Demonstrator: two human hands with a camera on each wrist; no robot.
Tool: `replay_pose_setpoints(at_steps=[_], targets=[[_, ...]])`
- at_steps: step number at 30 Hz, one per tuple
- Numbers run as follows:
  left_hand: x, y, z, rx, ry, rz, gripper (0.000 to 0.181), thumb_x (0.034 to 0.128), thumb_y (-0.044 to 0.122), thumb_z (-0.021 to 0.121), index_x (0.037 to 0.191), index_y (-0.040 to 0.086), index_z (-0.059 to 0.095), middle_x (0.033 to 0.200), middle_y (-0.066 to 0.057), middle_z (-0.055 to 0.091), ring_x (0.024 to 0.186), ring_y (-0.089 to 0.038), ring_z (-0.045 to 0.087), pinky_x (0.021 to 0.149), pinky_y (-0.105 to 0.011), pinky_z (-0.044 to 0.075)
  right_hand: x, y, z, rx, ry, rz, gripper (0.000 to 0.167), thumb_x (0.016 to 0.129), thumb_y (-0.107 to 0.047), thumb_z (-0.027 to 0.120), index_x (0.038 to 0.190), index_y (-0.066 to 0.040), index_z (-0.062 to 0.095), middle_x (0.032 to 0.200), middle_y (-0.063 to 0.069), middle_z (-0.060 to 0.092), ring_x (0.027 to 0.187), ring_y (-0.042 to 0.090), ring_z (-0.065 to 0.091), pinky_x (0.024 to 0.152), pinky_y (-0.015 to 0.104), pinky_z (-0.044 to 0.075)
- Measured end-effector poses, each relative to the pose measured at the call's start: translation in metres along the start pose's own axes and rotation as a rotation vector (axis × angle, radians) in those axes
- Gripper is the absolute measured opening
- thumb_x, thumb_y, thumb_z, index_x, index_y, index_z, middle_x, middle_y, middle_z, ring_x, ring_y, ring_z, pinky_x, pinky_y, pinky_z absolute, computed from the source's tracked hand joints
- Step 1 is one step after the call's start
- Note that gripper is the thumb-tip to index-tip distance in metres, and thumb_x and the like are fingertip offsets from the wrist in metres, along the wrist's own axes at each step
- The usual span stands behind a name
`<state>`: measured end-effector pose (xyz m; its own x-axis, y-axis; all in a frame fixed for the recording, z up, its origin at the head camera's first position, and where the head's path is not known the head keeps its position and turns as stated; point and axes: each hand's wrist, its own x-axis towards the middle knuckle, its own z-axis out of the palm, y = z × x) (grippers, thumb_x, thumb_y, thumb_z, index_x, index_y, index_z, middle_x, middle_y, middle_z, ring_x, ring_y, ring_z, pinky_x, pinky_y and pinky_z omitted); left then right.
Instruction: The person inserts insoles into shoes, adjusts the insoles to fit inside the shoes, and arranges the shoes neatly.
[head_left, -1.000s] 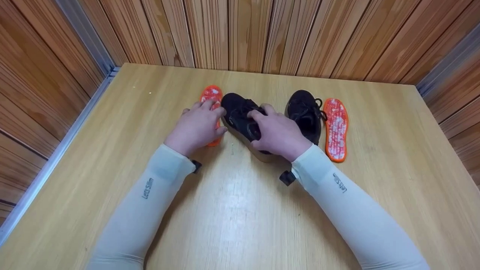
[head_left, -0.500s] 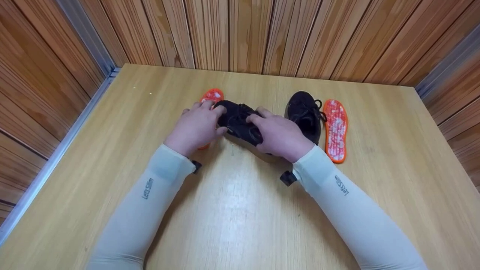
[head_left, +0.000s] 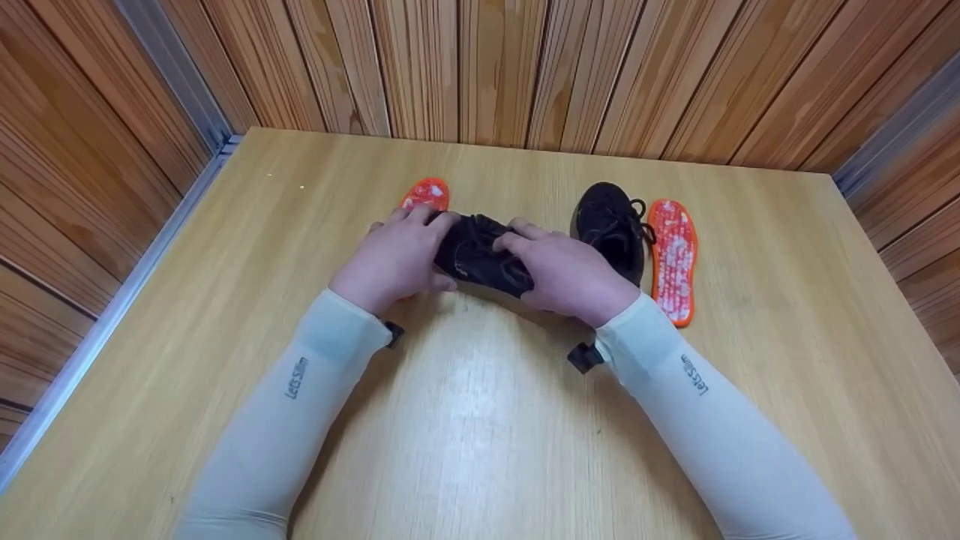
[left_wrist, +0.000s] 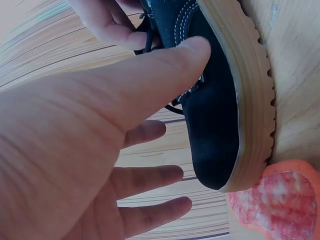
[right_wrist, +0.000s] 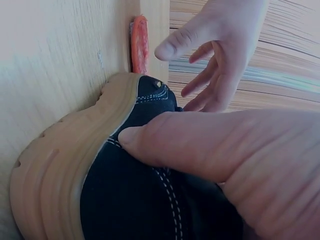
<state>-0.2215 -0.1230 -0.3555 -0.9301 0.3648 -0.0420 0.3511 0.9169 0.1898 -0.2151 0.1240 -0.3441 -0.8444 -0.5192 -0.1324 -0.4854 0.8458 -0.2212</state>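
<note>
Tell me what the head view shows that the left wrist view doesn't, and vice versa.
Only the head view: the second black shoe, the insole to its right and the pale sleeves. Only the left wrist view: the notched edge of the sole under the held shoe. Both: the held shoe, the left hand, the right hand and part of the other insole.

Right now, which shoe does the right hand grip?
The black shoe between left hand and right hand; the other shoe, by the head view's rightmost insole, isn't gripped.
</note>
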Motion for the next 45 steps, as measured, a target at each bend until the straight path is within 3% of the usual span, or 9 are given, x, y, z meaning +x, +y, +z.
replay_pose_setpoints(at_steps=[4,12,23,34,37,41,43,45], targets=[[0.0,0.001,0.001,-0.001,-0.021,0.016,0.103,0.0826,0.051,0.095,0.167,0.022,0.043,0.172,-0.017,0.041,0.155,-0.047,0.044,0.117,-0.071,0.046,-0.004,0.002,0.0,-0.004,-0.008,-0.022,0.072,0.09,-0.017,0.086,0.155,-0.027,0.057,0.18,0.013,0.034,0.143,0.047,0.061,0.111,0.063,0.055],[0.001,0.002,0.004,-0.024,-0.059,0.073,0.109,0.0818,0.054,0.095,0.169,0.02,0.039,0.177,-0.021,0.032,0.166,-0.044,0.031,0.127,-0.068,0.039,-0.013,0.004,0.001,-0.008,0.006,-0.079,0.069,0.09,-0.015,0.086,0.153,-0.025,0.059,0.177,0.013,0.039,0.141,0.048,0.063,0.11,0.064,0.056],[0.006,0.005,0.01,-0.042,-0.092,0.092,0.114,0.0805,0.047,0.098,0.171,0.015,0.035,0.169,-0.017,0.044,0.158,-0.04,0.043,0.127,-0.061,0.042,-0.021,0.009,0.002,-0.026,0.014,-0.151,0.071,0.089,-0.015,0.089,0.152,-0.025,0.06,0.178,0.009,0.039,0.151,0.04,0.057,0.116,0.062,0.053],[0.007,0.008,0.011,-0.032,-0.126,0.113,0.116,0.0781,0.046,0.1,0.17,0.014,0.036,0.164,-0.014,0.055,0.147,-0.036,0.058,0.125,-0.056,0.047,-0.029,0.012,0.004,-0.042,0.036,-0.202,0.07,0.087,-0.013,0.09,0.15,-0.023,0.062,0.176,0.011,0.043,0.143,0.043,0.063,0.11,0.063,0.056],[0.007,0.008,0.012,-0.028,-0.132,0.112,0.115,0.0781,0.047,0.1,0.17,0.014,0.038,0.163,-0.014,0.056,0.145,-0.036,0.06,0.125,-0.055,0.047,-0.032,0.014,0.003,-0.025,0.029,-0.2,0.073,0.087,-0.018,0.091,0.153,-0.025,0.06,0.177,0.011,0.04,0.144,0.045,0.061,0.112,0.064,0.055],[0.008,0.008,0.012,-0.026,-0.138,0.12,0.113,0.0784,0.047,0.099,0.169,0.014,0.04,0.163,-0.014,0.057,0.143,-0.036,0.061,0.124,-0.055,0.047,-0.043,0.026,-0.004,0.071,0.02,-0.129,0.084,0.089,-0.038,0.091,0.162,-0.035,0.05,0.182,0.007,0.03,0.158,0.044,0.045,0.123,0.067,0.044],[0.008,0.007,0.012,-0.023,-0.134,0.127,0.113,0.0781,0.047,0.1,0.168,0.014,0.041,0.162,-0.014,0.058,0.143,-0.037,0.062,0.124,-0.055,0.048,-0.052,0.037,-0.011,0.114,0.065,-0.092,0.087,0.088,-0.045,0.091,0.163,-0.036,0.049,0.181,0.006,0.032,0.162,0.042,0.04,0.126,0.066,0.04],[0.009,0.007,0.012,-0.023,-0.135,0.133,0.113,0.0779,0.046,0.1,0.168,0.013,0.041,0.161,-0.014,0.058,0.143,-0.037,0.062,0.124,-0.055,0.048,-0.061,0.049,-0.017,0.131,0.142,-0.07,0.084,0.086,-0.042,0.094,0.159,-0.028,0.055,0.175,0.008,0.041,0.159,0.04,0.043,0.127,0.065,0.04]])
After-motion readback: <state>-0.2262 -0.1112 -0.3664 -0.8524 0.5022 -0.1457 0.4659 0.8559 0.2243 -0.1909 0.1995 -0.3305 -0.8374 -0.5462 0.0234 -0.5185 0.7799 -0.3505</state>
